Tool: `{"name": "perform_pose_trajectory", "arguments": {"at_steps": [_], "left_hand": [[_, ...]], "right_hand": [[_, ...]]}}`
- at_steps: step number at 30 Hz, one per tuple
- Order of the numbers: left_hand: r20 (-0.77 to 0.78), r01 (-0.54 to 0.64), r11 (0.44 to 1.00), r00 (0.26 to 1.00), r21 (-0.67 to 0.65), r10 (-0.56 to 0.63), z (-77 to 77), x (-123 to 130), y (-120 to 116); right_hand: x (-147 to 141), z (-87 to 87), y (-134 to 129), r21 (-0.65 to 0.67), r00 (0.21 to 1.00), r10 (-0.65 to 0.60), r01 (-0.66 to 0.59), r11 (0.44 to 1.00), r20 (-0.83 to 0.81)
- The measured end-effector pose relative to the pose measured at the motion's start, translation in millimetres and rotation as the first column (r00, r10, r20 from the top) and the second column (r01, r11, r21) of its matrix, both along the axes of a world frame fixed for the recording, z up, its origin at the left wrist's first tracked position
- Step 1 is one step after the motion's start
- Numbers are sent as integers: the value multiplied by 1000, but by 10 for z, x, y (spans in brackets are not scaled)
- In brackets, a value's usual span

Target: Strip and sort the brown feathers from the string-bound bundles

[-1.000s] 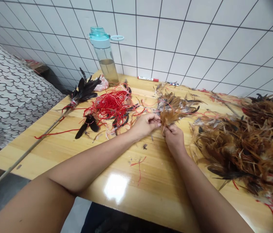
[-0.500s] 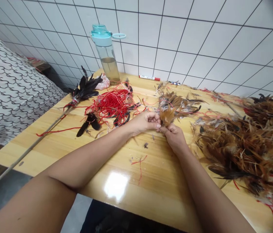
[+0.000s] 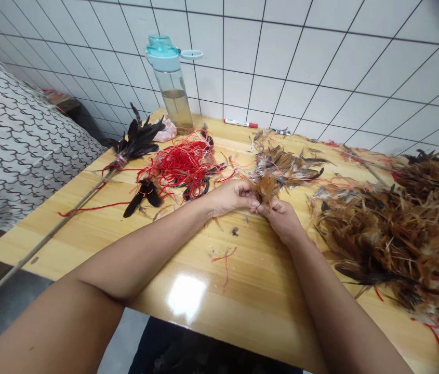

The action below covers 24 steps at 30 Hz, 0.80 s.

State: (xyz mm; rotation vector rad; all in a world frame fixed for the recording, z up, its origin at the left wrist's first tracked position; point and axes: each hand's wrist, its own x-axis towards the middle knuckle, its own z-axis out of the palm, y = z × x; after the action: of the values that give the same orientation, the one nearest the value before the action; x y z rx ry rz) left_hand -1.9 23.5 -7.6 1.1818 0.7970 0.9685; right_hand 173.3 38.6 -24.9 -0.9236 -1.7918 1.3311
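Between my two hands is a small bunch of golden-brown feathers (image 3: pixel 266 188), its tips pointing away from me. My left hand (image 3: pixel 235 198) pinches the quill end with thumb and fingertips. From the other side, my right hand (image 3: pixel 281 217) closes on the same end, its fingertips against the left ones. The quills themselves are hidden by the fingers. Just beyond lies a loose pile of brown feathers (image 3: pixel 287 165). Left of my hands is a tangle of red string (image 3: pixel 184 161) with black loops partly under it.
A stick (image 3: pixel 53 235) tied with black feathers (image 3: pixel 141 139) overhangs the table's (image 3: pixel 98 234) left edge. A water bottle (image 3: pixel 176 101) stands by the tiled wall, with a red-and-white marker (image 3: pixel 240 123) to its right. Large brown feather bundles (image 3: pixel 402 228) cover the right side.
The view has shifted very slightly. Both hands keep their pinch on the feather bunch, which has barely moved.
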Motion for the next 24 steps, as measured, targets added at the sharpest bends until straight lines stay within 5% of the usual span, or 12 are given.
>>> {"name": "perform_pose_trajectory", "arguments": {"at_steps": [11,20,24], "left_hand": [[-70,-175,976,980,132,185,97,84,8],[-123,-293,887,927,358,355,81,88,4],[-83,-288,917,943,275,321,61,111,-20]], "right_hand": [[-86,-108,-8,54,975,-218,220,974,-47],[-87,-28,-49,172,966,-258,259,950,-30],[-65,-54,-30,129,973,-229,229,965,-14]]}}
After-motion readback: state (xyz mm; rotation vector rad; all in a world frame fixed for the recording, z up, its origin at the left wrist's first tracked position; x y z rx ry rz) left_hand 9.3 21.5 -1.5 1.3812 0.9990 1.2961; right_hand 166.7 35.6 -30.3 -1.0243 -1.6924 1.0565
